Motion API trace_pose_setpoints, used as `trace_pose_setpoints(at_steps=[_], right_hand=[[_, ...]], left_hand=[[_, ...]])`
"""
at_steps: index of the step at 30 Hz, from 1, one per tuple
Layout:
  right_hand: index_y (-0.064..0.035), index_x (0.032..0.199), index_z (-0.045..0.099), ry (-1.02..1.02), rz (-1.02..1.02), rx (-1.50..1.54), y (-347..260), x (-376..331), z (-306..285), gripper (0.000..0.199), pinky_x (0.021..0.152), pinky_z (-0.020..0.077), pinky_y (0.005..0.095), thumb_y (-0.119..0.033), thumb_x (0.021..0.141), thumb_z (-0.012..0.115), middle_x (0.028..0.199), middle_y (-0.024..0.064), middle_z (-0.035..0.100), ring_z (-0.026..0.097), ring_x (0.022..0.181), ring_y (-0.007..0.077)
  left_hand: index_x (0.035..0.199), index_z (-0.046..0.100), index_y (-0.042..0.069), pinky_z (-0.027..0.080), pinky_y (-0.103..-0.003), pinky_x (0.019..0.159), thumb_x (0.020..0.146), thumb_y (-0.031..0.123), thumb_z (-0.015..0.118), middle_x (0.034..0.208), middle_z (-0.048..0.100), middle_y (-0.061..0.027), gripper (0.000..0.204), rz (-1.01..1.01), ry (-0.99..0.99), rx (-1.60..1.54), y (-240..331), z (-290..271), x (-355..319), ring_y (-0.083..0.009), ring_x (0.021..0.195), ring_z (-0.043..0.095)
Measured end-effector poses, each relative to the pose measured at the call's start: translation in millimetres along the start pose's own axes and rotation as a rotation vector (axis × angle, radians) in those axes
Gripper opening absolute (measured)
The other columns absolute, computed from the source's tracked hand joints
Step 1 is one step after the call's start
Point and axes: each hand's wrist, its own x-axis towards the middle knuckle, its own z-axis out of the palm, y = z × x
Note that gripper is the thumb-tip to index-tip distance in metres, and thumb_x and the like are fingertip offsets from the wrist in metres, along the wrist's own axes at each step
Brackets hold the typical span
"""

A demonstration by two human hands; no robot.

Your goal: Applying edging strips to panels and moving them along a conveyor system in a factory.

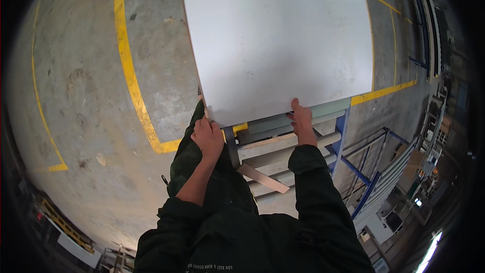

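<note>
A large white board (283, 35) lies in front of me and runs out past the top of the view. Its near left corner is in the grip of my left hand (207, 137), whose fingers are curled around the edge. My right hand (302, 120) pinches the near edge further right, thumb on top and fingers at or below the rim. Under the board shows the edge of a greenish panel (283, 120), resting over a roller stand (273, 157) with a blue frame. The undersides of both grips are hidden.
A short brown wooden strip (263, 178) lies aslant across the rollers below the board. To the right stands another roller conveyor (376, 197) with blue rails. Yellow lines (132, 76) mark the grey concrete floor (86, 96). A rack (427, 25) stands at the far right.
</note>
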Motion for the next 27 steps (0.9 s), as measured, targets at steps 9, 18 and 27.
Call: trace_pose_setpoints(at_steps=[9, 18, 27], right_hand=[[0.0042, 0.119, 0.062, 0.169, -0.175, 0.19, 19.5, 22.0, 24.0, 0.055, 0.076, 0.0528, 0.0412, -0.037, 0.087, 0.079, 0.105, 0.0115, 0.066, 0.064, 0.092, 0.0204], [0.0092, 0.142, 0.049, 0.07, -0.155, 0.497, 115.0, -66.3, -35.3, 0.079, 0.075, 0.053, 0.0305, -0.035, 0.085, 0.08, 0.097, 0.0104, 0.068, 0.066, 0.085, 0.0148], [0.004, 0.142, 0.053, 0.457, 0.314, 0.744, 360.5, -305.1, -88.4, 0.068, 0.075, 0.0529, 0.0312, -0.036, 0.092, 0.075, 0.108, 0.0089, 0.07, 0.07, 0.088, 0.0163]], left_hand=[[0.109, 0.065, 0.0, 0.04, -0.052, 0.098, 0.094, 0.026, 0.055, 0.111, 0.063, -0.0178, 0.032, -0.056, 0.014, 0.08, 4.2, 1.7, 6.0, -0.0361, 0.109, 0.059], [0.105, 0.067, -0.007, 0.047, -0.034, 0.084, 0.098, 0.019, 0.053, 0.098, 0.066, -0.0097, 0.03, -0.084, -0.283, -0.559, -5.7, -13.8, 8.6, -0.0178, 0.093, 0.059], [0.106, 0.063, -0.006, 0.058, -0.042, 0.076, 0.102, 0.026, 0.054, 0.098, 0.068, -0.0158, 0.033, -0.017, -0.495, -0.522, -53.3, 9.7, 69.7, -0.0275, 0.081, 0.069]])
